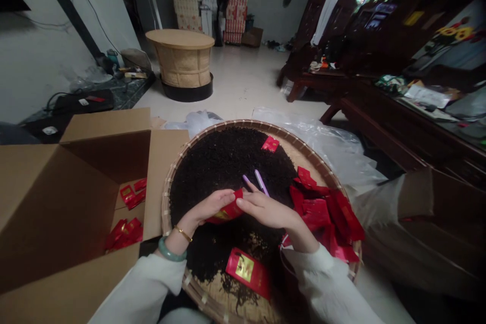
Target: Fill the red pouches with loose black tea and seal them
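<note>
Over a round woven bamboo tray (pixel 167 202), both hands hold a small red packet (pixel 225 212) with gold print. My left hand (pixel 214 206) is closed around its left side, fingertips near the top edge. My right hand (pixel 261 207) grips the packet's upper right end with the thumb in front. A slim light purple tool (pixel 261 183) sticks up behind the right hand; its kind and its lower end are hidden. Dark loose tea leaves (pixel 228 157) cover much of the tray. Nearer me lies a larger red pouch (pixel 248 272) with a gold label.
Many red pouches (pixel 315 212) are heaped on the tray's right side, and one red packet (pixel 270 144) rests on the leaves. An open cardboard box (pixel 169 177) at left contains several red packets (pixel 127 233). Clear plastic sheeting (pixel 334 147) and dark wooden furniture (pixel 364 111) stand beyond.
</note>
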The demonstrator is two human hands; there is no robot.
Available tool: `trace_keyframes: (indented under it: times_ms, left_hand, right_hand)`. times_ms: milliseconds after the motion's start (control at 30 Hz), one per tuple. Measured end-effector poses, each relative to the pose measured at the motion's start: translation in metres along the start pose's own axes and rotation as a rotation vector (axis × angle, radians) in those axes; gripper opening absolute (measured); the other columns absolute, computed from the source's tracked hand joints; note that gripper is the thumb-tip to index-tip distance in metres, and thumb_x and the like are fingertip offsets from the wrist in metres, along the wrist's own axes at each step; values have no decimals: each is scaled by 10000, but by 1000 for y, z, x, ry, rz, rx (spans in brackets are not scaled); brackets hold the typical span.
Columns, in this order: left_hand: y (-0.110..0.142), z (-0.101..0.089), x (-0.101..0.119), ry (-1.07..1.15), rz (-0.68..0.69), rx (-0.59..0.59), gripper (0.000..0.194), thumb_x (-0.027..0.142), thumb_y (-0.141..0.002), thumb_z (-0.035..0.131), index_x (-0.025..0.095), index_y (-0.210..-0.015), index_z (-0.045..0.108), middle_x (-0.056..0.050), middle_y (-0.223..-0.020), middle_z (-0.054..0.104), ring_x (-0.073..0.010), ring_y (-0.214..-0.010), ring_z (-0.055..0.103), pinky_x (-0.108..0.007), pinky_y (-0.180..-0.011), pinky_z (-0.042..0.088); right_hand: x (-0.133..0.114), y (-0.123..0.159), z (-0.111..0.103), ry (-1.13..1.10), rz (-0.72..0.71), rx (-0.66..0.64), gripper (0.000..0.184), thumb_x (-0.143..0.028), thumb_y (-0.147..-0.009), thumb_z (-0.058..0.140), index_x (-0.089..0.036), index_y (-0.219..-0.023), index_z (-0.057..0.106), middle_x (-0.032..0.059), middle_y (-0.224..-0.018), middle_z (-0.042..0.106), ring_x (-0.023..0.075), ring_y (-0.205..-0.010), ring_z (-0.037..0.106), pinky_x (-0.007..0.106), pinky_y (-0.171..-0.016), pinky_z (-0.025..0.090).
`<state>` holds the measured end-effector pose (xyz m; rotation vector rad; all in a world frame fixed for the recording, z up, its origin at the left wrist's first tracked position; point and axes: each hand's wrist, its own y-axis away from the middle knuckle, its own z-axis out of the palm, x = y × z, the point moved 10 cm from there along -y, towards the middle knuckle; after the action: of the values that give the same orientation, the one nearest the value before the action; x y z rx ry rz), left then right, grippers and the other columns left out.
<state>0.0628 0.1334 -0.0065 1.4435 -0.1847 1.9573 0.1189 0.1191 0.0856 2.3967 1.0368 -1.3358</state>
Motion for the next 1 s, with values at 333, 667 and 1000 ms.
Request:
trace_keyframes:
  times_ms: [333, 667, 1000]
  left_hand:
    - [3, -28, -12, 520, -151, 159, 483, 557, -822, 556, 90, -905, 649, -70, -626, 694, -153, -504, 639, -257, -520, 532]
    - [3, -33, -4, 631, -55, 80, 519, 572, -808, 563, 74, -924, 654, -101, -739, 718, -189, -648, 678, -297, -635, 550]
    - [2, -32, -3, 582, 26, -28, 608, 540, -727, 682, 51, -1084, 625, -140, -859, 723, -234, -788, 682, -311, -713, 518]
  right_hand:
    - [49, 28, -18, 33, 222, 409, 337, -347, -851, 584, -217, -1161, 612, 123, -1158, 639, 272, -1113, 582, 451, -911, 485]
    - [61, 28, 91, 762, 368, -180, 801, -142, -663, 757, -353, -1361, 427, 143, -1536, 217, 420, -1294, 353, 569, -931, 402]
    - [73, 30, 54, 443, 392, 86, 428, -3, -641, 589, -215, -1014, 597, 104, -1271, 504, 260, -1148, 489, 386, -895, 473]
